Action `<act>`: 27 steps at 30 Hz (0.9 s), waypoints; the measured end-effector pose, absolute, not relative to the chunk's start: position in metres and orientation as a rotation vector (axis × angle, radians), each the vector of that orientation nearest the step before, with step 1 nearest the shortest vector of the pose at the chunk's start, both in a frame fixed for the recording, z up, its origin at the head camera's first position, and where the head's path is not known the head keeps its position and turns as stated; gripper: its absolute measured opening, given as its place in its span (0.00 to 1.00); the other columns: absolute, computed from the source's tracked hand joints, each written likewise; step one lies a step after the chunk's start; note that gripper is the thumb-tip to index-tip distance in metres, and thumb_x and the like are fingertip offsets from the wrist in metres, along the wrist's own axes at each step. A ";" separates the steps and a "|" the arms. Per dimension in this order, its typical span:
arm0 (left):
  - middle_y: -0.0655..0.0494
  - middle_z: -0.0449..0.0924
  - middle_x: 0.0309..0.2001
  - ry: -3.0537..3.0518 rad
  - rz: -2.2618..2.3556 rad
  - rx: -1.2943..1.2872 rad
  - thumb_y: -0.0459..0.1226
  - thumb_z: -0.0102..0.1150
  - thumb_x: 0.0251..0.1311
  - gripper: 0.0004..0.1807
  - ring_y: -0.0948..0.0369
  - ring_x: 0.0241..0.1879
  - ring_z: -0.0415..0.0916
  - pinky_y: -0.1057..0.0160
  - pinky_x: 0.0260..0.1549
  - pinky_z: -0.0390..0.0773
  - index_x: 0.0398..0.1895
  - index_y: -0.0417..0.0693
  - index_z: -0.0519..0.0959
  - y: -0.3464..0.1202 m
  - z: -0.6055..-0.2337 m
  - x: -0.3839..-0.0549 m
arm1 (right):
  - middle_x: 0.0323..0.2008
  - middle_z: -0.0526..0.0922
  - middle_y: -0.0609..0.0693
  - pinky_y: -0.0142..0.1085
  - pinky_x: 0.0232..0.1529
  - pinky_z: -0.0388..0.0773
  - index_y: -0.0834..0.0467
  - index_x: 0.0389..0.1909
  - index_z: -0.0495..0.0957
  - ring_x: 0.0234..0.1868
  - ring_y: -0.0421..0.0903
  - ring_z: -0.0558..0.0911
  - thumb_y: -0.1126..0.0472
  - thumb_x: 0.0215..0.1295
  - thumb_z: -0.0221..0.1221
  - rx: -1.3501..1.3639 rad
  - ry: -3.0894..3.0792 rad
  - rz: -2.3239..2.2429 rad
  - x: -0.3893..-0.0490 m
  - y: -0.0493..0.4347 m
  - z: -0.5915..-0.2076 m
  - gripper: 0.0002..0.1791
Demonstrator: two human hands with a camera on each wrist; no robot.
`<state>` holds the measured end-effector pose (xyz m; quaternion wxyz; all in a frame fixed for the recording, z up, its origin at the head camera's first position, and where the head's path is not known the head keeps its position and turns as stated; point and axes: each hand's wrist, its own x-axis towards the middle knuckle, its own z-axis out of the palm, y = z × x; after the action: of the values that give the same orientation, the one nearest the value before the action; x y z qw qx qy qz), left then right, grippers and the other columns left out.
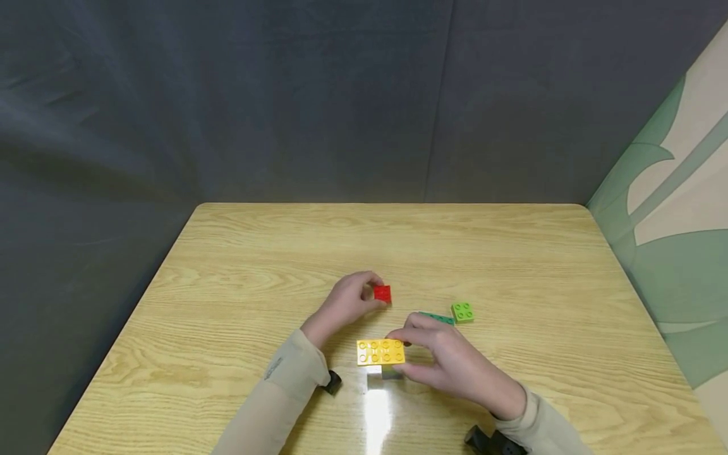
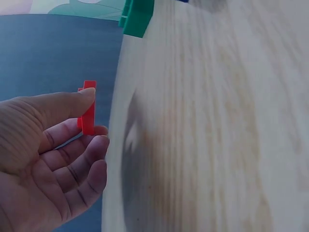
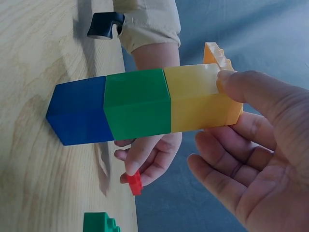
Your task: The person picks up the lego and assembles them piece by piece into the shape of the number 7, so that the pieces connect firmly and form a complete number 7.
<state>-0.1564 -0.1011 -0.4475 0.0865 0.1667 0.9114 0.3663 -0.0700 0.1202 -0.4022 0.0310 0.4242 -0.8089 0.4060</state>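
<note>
A small red brick (image 1: 382, 294) is pinched between the thumb and fingers of my left hand (image 1: 345, 302), a little above the table in the left wrist view. My right hand (image 1: 446, 355) grips a yellow eight-stud plate (image 1: 380, 352) by its right end. Under that plate, in the right wrist view, stands a tower: a yellow brick (image 3: 193, 96) on top, a green brick (image 3: 137, 104) in the middle and a blue brick (image 3: 79, 111) at the table. The plate juts out past one side of the tower. From the head view, the plate hides most of the tower.
Beyond my right hand, a dark green brick (image 1: 439, 318) lies partly hidden, with a light green four-stud brick (image 1: 462, 312) beside it. The wooden table (image 1: 227, 328) ends at a dark curtain (image 1: 313, 114) at the back and left.
</note>
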 end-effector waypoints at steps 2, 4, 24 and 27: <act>0.61 0.77 0.36 2.707 1.102 0.502 0.40 0.69 0.57 0.17 0.63 0.27 0.70 0.66 0.26 0.74 0.49 0.50 0.79 -0.103 -0.445 -0.153 | 0.31 0.69 0.38 0.26 0.24 0.71 0.56 0.49 0.82 0.27 0.32 0.64 0.62 0.54 0.71 1.305 -2.496 1.248 -0.070 0.120 -0.402 0.20; 0.62 0.77 0.37 2.704 1.112 0.515 0.39 0.69 0.57 0.17 0.64 0.27 0.70 0.66 0.25 0.74 0.49 0.50 0.79 -0.105 -0.443 -0.149 | 0.31 0.69 0.38 0.25 0.25 0.71 0.57 0.49 0.82 0.27 0.32 0.64 0.62 0.54 0.71 1.303 -2.500 1.246 -0.070 0.120 -0.402 0.20; 0.65 0.78 0.43 2.700 1.191 0.567 0.37 0.69 0.57 0.17 0.65 0.33 0.73 0.66 0.28 0.77 0.50 0.52 0.79 -0.122 -0.422 -0.116 | 0.32 0.72 0.36 0.25 0.26 0.71 0.55 0.48 0.83 0.28 0.32 0.67 0.59 0.55 0.71 1.271 -2.529 1.244 -0.069 0.120 -0.401 0.19; 0.66 0.78 0.42 2.702 1.205 0.591 0.36 0.69 0.57 0.17 0.65 0.33 0.74 0.65 0.29 0.77 0.50 0.52 0.79 -0.125 -0.419 -0.111 | 0.32 0.72 0.36 0.25 0.26 0.71 0.55 0.49 0.83 0.28 0.32 0.67 0.59 0.55 0.71 1.262 -2.549 1.253 -0.069 0.120 -0.401 0.19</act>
<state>-0.1113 -0.1247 -0.4193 0.0622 0.1954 0.8939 0.3987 -0.0690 0.1197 -0.4008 0.0169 0.4059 -0.8201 0.4030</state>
